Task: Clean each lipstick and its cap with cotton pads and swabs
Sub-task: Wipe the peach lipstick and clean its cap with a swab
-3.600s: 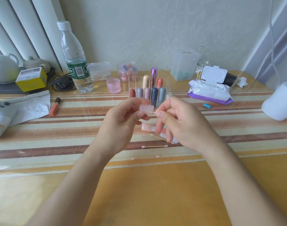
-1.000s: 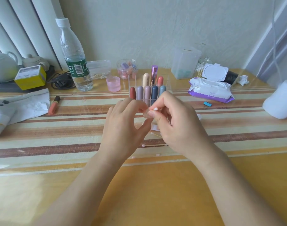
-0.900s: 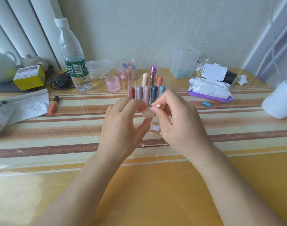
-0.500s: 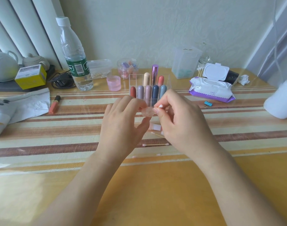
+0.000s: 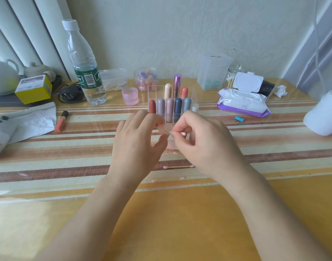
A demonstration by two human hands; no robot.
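Note:
My left hand [image 5: 136,146] pinches a small pale pink lipstick cap [image 5: 164,128] between thumb and fingers above the table. My right hand [image 5: 204,144] pinches a cotton swab [image 5: 182,133] whose white tip shows beside the cap; the swab's other end is hidden. Under my hands lies a pale pink lipstick body [image 5: 170,145], mostly covered. Two used swabs [image 5: 178,167] lie on the striped mat in front. A clear organizer [image 5: 194,95] behind holds several upright lipsticks [image 5: 169,107].
A water bottle [image 5: 84,66], a pink cup [image 5: 130,96] and a jar [image 5: 146,76] stand at the back. A wet-wipe pack [image 5: 242,102] and a swab jar [image 5: 232,76] are at the right. An orange lip tube [image 5: 61,121] lies left.
The cap has stayed between both hands while my right hand worked the swab at it. The hands shifted slightly; the swab tip now points right of the cap.

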